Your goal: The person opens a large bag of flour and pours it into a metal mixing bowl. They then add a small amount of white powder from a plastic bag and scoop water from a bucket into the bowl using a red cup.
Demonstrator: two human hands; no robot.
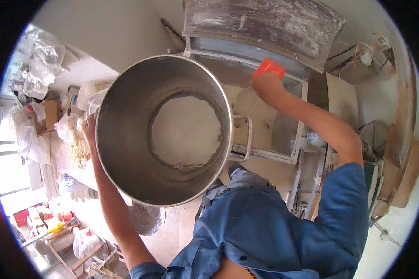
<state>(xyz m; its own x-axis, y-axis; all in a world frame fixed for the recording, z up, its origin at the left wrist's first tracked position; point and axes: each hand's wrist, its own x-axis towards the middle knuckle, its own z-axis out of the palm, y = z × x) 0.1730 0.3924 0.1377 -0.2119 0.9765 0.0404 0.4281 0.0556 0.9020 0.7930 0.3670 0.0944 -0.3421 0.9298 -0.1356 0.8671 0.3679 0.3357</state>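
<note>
A large steel pot (125,116) is tilted so that I look down into it. Whitish material (186,130) covers its bottom, with a rough crust around the edge. My left hand (89,129) grips the pot at its left side, the fingers partly hidden behind the wall. On the right side a metal handle (250,139) sticks out, untouched. My right hand (267,88) is closed around a bright red plastic piece (271,68), slightly blurred; its exact kind cannot be told. That hand is above an open box-like bin (297,139) with pale material inside.
A wide, white-smeared lid (260,25) stands raised behind the bin. At left, a cluttered worktop holds plastic bags (44,51) and a cardboard box (51,114). A rounded, translucent container (147,219) is below the pot. Wooden boards (400,153) and cables are at right.
</note>
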